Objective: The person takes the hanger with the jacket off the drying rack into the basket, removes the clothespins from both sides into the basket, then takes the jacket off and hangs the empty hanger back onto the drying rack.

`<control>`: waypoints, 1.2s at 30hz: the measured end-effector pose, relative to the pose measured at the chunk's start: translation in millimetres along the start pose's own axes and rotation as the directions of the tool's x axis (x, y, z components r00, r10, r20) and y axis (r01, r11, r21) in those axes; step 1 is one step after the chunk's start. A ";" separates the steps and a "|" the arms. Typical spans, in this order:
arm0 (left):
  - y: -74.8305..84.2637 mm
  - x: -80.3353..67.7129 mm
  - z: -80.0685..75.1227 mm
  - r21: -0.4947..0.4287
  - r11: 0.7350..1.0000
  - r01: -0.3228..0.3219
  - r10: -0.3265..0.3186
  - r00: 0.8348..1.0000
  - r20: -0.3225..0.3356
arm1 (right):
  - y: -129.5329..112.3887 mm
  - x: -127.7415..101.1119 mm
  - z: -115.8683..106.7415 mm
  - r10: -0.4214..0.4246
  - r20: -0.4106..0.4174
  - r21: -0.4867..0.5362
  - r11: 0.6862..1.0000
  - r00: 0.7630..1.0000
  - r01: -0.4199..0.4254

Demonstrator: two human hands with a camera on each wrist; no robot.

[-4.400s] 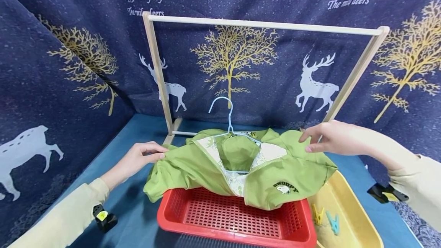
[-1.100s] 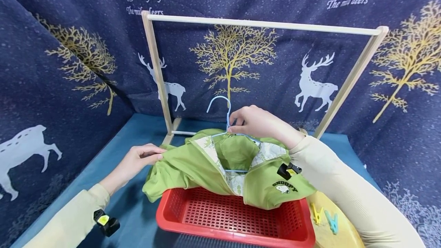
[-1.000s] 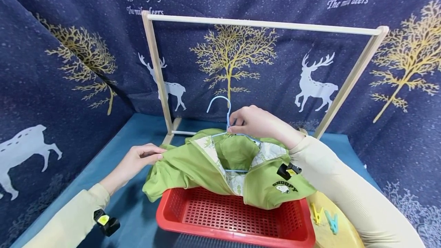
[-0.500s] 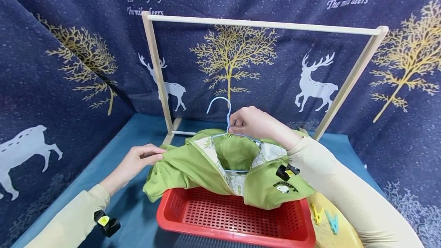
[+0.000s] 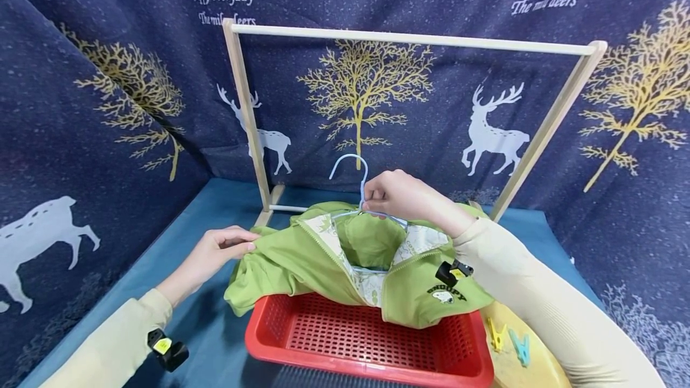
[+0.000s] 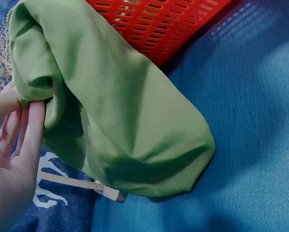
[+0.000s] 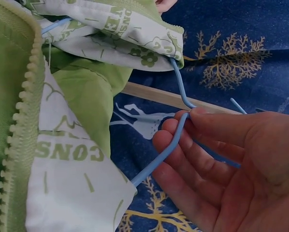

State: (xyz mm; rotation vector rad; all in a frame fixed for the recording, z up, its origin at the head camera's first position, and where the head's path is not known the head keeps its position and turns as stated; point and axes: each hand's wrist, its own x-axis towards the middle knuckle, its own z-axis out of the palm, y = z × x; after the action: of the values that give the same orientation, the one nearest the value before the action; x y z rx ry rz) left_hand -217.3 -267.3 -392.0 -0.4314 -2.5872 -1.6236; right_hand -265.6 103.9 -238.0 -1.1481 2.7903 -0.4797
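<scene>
A green zip jacket (image 5: 302, 256) with a white patterned lining lies over the back of a red basket (image 5: 366, 370). Inside its neck sits a light blue hanger (image 5: 365, 178), its hook standing up above the collar. My right hand (image 5: 401, 196) pinches the hanger at the base of the hook between thumb and fingers, as the right wrist view also shows. On the left, my left hand (image 5: 223, 247) pinches the jacket's sleeve between thumb and fingers; in the left wrist view the sleeve (image 6: 135, 116) hangs down beside the basket.
Behind the jacket stands a wooden rack with a white top bar (image 5: 409, 38). A yellow tray (image 5: 530, 346) at the right, partly under my right arm, holds a yellow clothespin (image 5: 496, 334) and a teal clothespin (image 5: 520, 349). A dark blue curtain (image 5: 420, 118) hangs at the back.
My right hand went from the jacket's right shoulder to the hanger's neck. In the last half second the hook has shifted slightly right and down with it. The left hand stays on the sleeve.
</scene>
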 end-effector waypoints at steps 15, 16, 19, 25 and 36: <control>-2.6 -0.6 0.9 0.015 1.000 -0.003 0.003 1.000 0.008 | 9.5 -5.9 1.7 0.019 -0.013 0.004 1.000 1.000 -0.019; -2.8 -0.6 1.1 0.015 1.000 -0.004 0.003 1.000 0.008 | 10.7 -6.5 1.6 0.021 -0.013 0.004 1.000 1.000 -0.021; -3.2 -1.3 1.7 0.013 1.000 -0.001 0.001 1.000 0.007 | 13.6 -8.6 1.4 0.021 -0.013 0.004 1.000 1.000 -0.021; -3.5 -2.0 2.7 0.011 1.000 0.012 -0.012 1.000 0.007 | 20.2 -14.6 1.4 0.020 -0.025 0.000 1.000 0.999 -0.020; -5.1 -3.6 2.8 0.012 1.000 -0.006 0.006 1.000 0.010 | 28.5 -31.2 -2.6 0.055 -0.044 0.024 0.998 0.997 -0.054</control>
State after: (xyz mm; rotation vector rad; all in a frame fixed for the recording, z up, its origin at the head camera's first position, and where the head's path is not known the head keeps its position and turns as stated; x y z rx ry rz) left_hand -214.9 -267.6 -398.3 -0.4468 -2.5991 -1.6073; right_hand -263.0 145.4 -245.8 -1.0661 2.8381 -0.5368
